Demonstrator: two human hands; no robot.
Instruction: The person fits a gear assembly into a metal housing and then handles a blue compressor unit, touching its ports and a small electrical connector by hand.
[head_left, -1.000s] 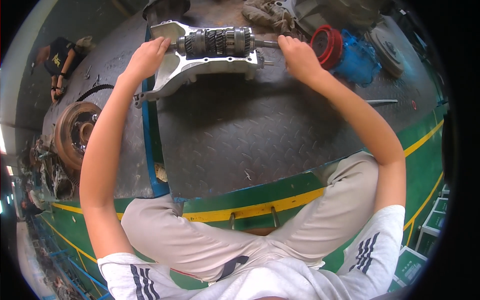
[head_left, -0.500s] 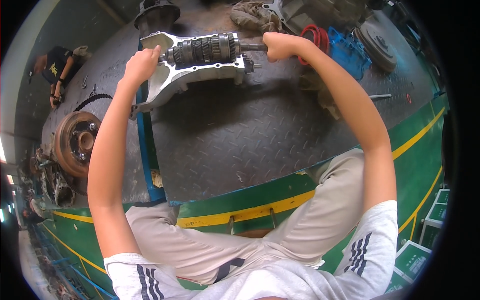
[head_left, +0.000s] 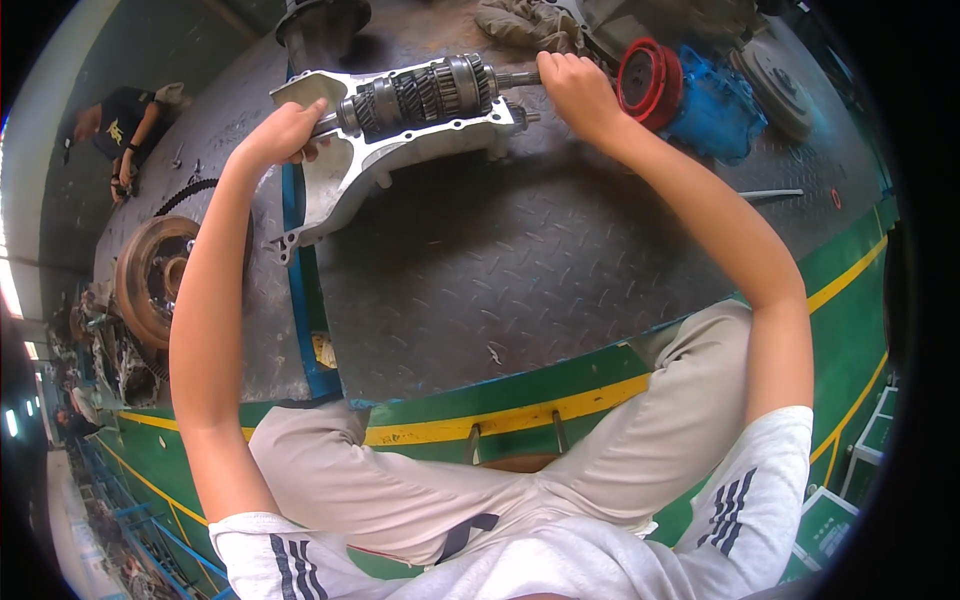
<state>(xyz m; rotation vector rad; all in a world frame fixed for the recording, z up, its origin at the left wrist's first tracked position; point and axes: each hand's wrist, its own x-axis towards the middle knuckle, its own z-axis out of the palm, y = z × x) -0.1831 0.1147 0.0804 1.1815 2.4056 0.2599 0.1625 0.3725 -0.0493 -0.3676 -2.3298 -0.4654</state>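
A gear shaft [head_left: 420,97] with several dark gears lies along the open side of a silver gearbox housing [head_left: 345,190]. My left hand [head_left: 284,132] is closed on the shaft's left end, its thumb along the top. The right end of the shaft reaches into my right hand [head_left: 578,92], whose fingers are wrapped round it. Gears cover the housing's inside, so I cannot tell whether the shaft touches its seats. A short second shaft end [head_left: 527,118] sticks out of the housing's right side.
Right of my right hand stands a blue part with a red ring [head_left: 650,85], beside a grey disc [head_left: 775,90]. A rusty drum [head_left: 150,280] and a black toothed belt [head_left: 190,192] lie left. Cloth [head_left: 525,25] lies at the back. Another person [head_left: 120,130] works far left.
The shaft and housing now slant more, right end farther from me. My right hand has moved away from me and slightly right, showing more of the red ring. Both hands keep hold of the shaft.
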